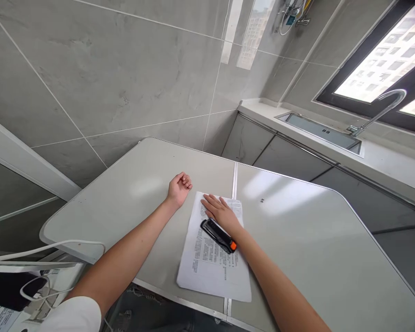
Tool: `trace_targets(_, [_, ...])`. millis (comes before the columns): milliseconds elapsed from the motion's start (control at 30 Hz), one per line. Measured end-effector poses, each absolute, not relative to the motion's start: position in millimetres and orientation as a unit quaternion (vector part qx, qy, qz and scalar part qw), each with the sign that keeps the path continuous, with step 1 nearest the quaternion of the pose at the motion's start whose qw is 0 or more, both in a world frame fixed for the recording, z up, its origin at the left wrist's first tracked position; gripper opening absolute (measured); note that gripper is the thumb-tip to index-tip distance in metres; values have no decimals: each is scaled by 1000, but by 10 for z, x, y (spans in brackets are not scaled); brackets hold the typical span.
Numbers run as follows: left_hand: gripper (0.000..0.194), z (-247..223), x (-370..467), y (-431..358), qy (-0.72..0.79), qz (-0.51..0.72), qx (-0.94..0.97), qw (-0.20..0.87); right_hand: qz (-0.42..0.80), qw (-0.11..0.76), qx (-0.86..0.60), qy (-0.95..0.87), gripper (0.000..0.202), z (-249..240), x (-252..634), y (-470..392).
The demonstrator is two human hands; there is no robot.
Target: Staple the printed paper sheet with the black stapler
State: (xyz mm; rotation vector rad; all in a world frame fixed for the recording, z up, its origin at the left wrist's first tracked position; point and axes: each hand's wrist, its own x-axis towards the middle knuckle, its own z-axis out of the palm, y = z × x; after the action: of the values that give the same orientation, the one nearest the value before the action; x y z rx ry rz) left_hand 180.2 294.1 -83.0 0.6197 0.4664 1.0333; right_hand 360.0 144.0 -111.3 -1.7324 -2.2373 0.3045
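My right hand lies flat, fingers stretched out, on the upper part of a sheet of printed paper, which may be a stack. A black stapler with an orange end rests on the paper, just below that hand and beside the wrist. To the left of the paper, my left hand rests on the table with its fingers curled in; nothing shows in them. It is apart from both the paper and the stapler.
The pale folding table has a metal seam running under the paper. Tiny metal bits lie right of the seam. A white cable crosses the left edge. Beyond stand a counter with a sink and a tap.
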Motion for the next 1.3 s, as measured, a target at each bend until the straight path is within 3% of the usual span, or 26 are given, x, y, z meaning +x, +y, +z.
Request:
trace_targets(333, [39, -805, 1687, 3101, 270, 512, 341, 741, 127, 234, -604, -751, 46, -1018, 2867, 1807])
trace_targets(433, [40, -837, 1694, 3106, 273, 519, 343, 733, 136, 314, -626, -701, 45, -901, 3285, 1690])
trace_targets(533, [41, -881, 1718, 3110, 270, 525, 346, 729, 59, 338, -715, -609, 36, -811, 4018, 1477])
trace_targets(667, [39, -916, 1745, 3106, 261, 531, 350, 726, -9, 266, -824, -501, 44, -856, 4888, 1172])
trace_targets(800, [36, -912, 1756, 3080, 260, 532, 367, 717, 38, 233, -825, -513, 41, -970, 5153, 1070])
trace_targets(1100, [36, -908, 1756, 3069, 269, 539, 371, 706, 50, 295, -805, -512, 34, -846, 4865, 1251])
trace_targets(1300, [37, -923, 1761, 3075, 266, 545, 371, 704, 107, 384, -701, -592, 30, -728, 3993, 2024])
